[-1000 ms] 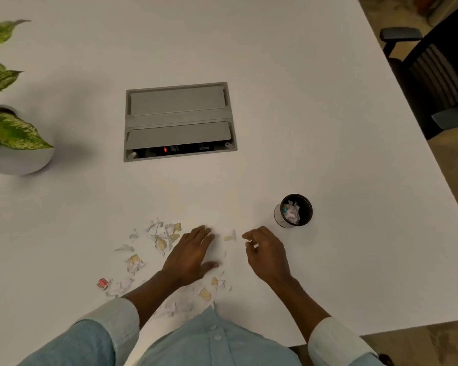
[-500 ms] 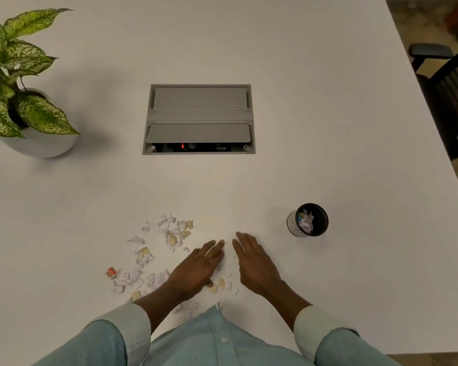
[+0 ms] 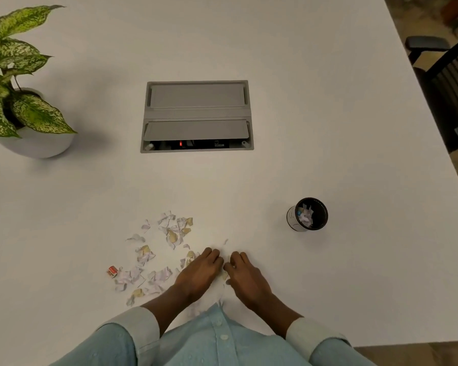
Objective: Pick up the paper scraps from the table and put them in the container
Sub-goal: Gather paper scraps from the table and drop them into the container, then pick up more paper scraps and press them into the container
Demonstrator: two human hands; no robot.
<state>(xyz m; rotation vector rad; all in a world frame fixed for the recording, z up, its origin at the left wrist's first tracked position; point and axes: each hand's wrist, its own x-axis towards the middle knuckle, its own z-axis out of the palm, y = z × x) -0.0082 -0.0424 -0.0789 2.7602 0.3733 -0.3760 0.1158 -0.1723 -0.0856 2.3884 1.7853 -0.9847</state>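
Both hands have drawn together, left hand (image 3: 198, 270) and right hand (image 3: 245, 274) cupped around paper scraps (image 3: 156, 249); one container (image 3: 307, 214).

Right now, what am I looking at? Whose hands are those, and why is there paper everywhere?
There is no machine here. A person wears a camera on their head, so you look down at their own two hands on a white table. The left hand and right hand sit close together, gathering scraps of torn paper. I cannot tell whether either hand grips any yet. The scraps go into the cup on the right, which already holds some. A plant stands far left, and a grey box is set into the table.
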